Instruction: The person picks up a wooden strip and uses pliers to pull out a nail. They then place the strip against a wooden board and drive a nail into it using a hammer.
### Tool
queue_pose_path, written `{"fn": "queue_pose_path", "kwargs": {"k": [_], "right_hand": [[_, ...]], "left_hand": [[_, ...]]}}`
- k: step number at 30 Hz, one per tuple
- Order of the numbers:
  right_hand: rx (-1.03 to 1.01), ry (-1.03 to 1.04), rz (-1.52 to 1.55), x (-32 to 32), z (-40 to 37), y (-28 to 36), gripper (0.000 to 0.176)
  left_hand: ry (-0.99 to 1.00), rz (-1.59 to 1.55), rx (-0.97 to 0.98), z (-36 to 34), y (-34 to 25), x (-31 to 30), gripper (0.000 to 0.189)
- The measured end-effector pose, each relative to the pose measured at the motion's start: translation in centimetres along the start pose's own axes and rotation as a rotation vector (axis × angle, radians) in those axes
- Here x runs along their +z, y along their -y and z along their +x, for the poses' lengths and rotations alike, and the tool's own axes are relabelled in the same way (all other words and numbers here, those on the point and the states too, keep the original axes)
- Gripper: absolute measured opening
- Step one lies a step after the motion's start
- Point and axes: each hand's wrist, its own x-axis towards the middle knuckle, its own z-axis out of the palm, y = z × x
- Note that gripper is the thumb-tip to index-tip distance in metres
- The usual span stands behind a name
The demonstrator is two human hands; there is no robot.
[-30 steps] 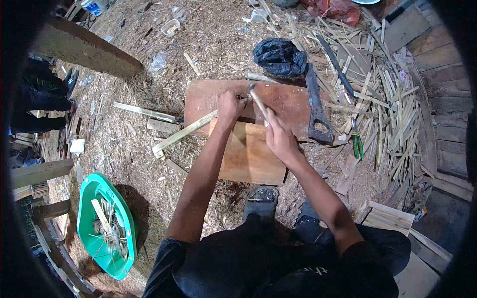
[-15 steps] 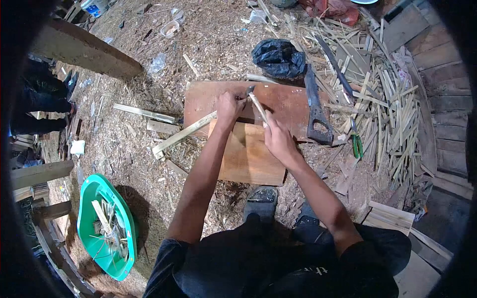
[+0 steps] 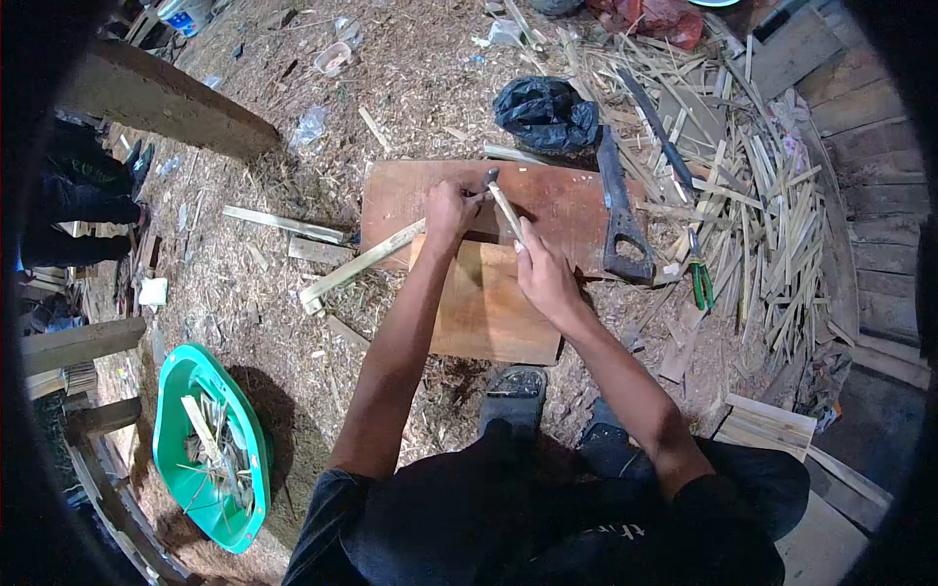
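Observation:
In the head view my right hand (image 3: 547, 278) is wrapped round the pale wooden handle of a hammer (image 3: 505, 209). The hammer's dark head is beside the fingertips of my left hand (image 3: 448, 212). Those fingers are pinched together over the reddish-brown board (image 3: 391, 186); whatever they hold is too small and hidden to name. A lighter wooden board (image 3: 493, 313) lies nearer to me, below both hands. One end of a pale wooden strip (image 3: 366, 261) reaches the boards beside my left wrist.
A handsaw (image 3: 621, 215) rests at the reddish board's right end, near green-handled cutters (image 3: 701, 283). A black plastic bag (image 3: 547, 114) is behind it. Bamboo-like strips (image 3: 772, 234) are heaped right; a green tub (image 3: 259, 469) with scraps stands left. A person's legs (image 3: 88, 200) show far left.
The hammer head has tilted slightly and my right hand has shifted a little. My left hand stays in nearly the same place.

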Motion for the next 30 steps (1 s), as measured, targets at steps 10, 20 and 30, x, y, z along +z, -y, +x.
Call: {"fn": "queue_pose_path", "kwargs": {"k": [10,20,30], "right_hand": [[-0.073,-0.11,0.019,-1.6,0.6,-0.5,0.044],[0.001,-0.019,0.058,-0.8,1.0,0.2,0.04],[-0.148,-0.126,0.046,-0.6,1.1,0.1,0.044]], "left_hand": [[0.057,-0.034,0.051,0.8,1.5,0.8,0.027],[0.104,-0.052,-0.075,1.4,0.8,0.1,0.032],[0.102,-0.025,-0.115,1.3,0.8,0.2,0.035]]}}
